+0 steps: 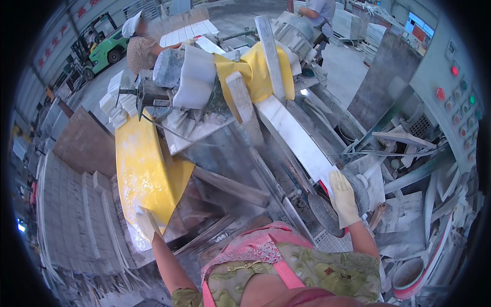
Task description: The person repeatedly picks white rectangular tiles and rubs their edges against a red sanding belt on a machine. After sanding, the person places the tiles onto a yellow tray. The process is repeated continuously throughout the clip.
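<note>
My right hand, in a pale rubber glove, lies with outstretched fingers on the near end of a long white marble strip. That strip runs away from me along a machine's feed bed, its far end under a yellow sheet. On my left, a second yellow sheet, wet and shiny, drapes over a stand. My left hand, gloved alike, rests with extended fingers at its lower edge, beside a wet white surface. Whatever lies under the left palm is hidden.
A control panel with coloured buttons stands at right. Stacked pale strips fill the left side. Ahead are a motor, a wooden post and white blocks. A co-worker and a green forklift are farther off.
</note>
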A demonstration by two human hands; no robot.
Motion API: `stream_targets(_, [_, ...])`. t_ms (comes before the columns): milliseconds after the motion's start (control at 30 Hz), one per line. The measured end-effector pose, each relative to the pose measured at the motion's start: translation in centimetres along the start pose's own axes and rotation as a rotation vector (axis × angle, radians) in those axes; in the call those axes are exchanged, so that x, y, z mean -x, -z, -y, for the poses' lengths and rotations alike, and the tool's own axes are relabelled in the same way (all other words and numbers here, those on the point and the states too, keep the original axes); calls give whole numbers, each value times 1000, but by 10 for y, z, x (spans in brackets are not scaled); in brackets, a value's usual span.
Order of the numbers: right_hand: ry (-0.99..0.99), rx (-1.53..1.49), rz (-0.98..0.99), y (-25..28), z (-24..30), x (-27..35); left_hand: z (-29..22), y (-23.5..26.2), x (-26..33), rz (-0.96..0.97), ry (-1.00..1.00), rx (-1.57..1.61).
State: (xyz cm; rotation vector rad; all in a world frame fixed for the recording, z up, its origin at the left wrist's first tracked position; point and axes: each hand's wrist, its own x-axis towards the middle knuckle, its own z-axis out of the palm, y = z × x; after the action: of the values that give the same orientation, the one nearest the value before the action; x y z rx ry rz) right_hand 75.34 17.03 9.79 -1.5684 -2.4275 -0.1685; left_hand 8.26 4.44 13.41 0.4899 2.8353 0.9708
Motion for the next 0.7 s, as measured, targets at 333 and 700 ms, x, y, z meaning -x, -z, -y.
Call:
stream_targets(333, [148,-21,49,3,17,-45,7,-6,-3,-24,-42,2])
stream_targets(700, [196,239,-21,-43,5,-77,1,-3,2,-8,-74,113])
